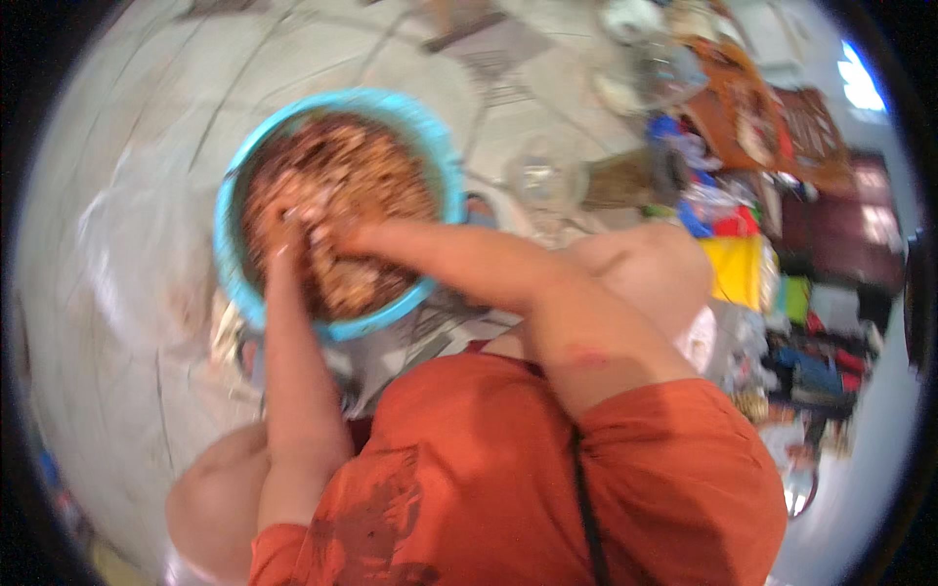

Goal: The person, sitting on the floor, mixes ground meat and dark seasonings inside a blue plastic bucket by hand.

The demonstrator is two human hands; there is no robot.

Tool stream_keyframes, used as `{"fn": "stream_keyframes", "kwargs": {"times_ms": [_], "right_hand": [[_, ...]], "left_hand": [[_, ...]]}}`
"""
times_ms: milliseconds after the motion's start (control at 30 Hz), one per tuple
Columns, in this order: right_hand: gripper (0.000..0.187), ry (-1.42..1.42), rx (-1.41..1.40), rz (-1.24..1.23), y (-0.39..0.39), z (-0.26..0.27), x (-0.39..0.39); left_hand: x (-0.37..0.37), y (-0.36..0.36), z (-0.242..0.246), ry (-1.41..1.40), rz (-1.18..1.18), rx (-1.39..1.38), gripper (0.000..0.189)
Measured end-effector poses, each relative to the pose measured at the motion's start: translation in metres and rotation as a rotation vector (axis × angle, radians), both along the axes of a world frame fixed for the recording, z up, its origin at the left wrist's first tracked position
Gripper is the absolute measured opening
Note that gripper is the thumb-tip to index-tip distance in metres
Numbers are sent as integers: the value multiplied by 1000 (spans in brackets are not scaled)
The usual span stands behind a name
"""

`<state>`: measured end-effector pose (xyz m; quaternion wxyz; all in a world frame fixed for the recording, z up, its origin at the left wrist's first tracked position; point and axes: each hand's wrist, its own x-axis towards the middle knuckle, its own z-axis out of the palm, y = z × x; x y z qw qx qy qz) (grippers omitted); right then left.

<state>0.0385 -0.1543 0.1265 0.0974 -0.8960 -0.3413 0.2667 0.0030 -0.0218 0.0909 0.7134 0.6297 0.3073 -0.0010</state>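
A round turquoise plastic basin (448, 165) rests on the floor before me, between my bent legs. Inside it lies a heap of a wet-looking, reddish-brown chunky mixture (366, 165), too blurred to name more exactly. My left hand (284, 231) is down in the mixture at the basin's left part, with bits clinging to it. Close beside it, my right hand (353, 233) reaches in from the right and also touches the mixture. Motion blur and the mixture hide the fingers of both hands.
A crumpled translucent plastic bag (139, 256) lies on the tiled floor (242, 58) at left. Right of the basin are a clear plastic container (546, 176) and a flat brown piece (619, 179). Farther right stand orange-brown wooden furniture (733, 121), a yellow item (733, 267) and piled clutter.
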Motion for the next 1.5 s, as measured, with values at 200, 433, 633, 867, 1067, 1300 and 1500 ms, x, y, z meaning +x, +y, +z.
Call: {"fn": "stream_keyframes", "kwargs": {"times_ms": [200,433,633,867,1067,1300,1500], "right_hand": [[34,-97,-117,56,29,-25,8],[38,325,206,-643,8,-11,34],[72,-6,89,-252,-59,4,40],[61,-167,-349,92,-29,-35,17],[41,-238,-165,-59,-14,-65,39],[31,5,81,-124,-14,1,26],[54,-111,269,83,17,18,54]], "left_hand": [[-14,10,-46,-62,251,410,23],[-22,6,-4,76,468,433,31],[-21,-28,38,301,-371,784,107],[-15,-19,43,423,-411,677,102],[-17,-6,34,399,-369,701,48],[-25,3,-62,107,-67,399,21],[-14,-7,-38,24,391,-185,56]]}}
